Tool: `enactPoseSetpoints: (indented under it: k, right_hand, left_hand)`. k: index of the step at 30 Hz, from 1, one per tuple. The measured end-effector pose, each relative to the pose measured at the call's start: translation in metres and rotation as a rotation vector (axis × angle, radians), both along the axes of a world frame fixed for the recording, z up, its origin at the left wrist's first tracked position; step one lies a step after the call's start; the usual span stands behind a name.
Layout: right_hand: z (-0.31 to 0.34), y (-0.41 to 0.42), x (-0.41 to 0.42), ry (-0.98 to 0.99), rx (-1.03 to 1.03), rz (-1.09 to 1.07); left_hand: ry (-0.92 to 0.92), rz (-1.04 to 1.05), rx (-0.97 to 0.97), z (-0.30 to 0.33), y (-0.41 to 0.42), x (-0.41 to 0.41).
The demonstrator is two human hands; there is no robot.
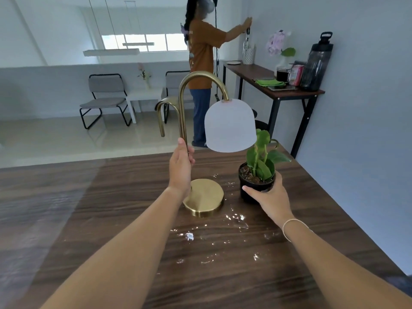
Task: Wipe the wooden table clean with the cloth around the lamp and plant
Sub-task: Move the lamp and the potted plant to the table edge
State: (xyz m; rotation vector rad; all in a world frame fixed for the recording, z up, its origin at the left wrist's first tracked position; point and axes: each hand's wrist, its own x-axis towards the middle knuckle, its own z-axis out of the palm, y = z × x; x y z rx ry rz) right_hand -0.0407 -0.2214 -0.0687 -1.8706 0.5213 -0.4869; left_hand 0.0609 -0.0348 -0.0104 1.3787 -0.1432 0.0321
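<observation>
On the table (124, 210), your left hand (181, 167) is wrapped around the brass stem of the lamp (201, 139), just above its round base, which sits flat on the wood. Your right hand (270, 198) grips the black pot of the plant (257, 172), fingers curled round its near side; the pot stands just right of the lamp base. White crumbs (234, 217) lie scattered between and in front of both. A green cloth (268, 82) rests on the side table (287, 93) by the wall.
</observation>
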Motion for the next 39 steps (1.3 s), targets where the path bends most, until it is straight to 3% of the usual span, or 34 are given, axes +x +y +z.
enactPoseSetpoints:
  k: [10, 24, 39]
  right_hand:
    - [0.021, -0.048, 0.038, -0.071, -0.031, 0.018]
    - [0.023, -0.151, 0.095, -0.094, -0.064, 0.046]
    - [-0.009, -0.174, 0.112, -0.091, 0.009, 0.029]
  left_hand:
    - [-0.018, 0.054, -0.075, 0.001, -0.033, 0.021]
    - [-0.078, 0.035, -0.055, 0.037, -0.161, 0.099]
    - [-0.017, 0.017, -0.046, 0.000, -0.215, 0.147]
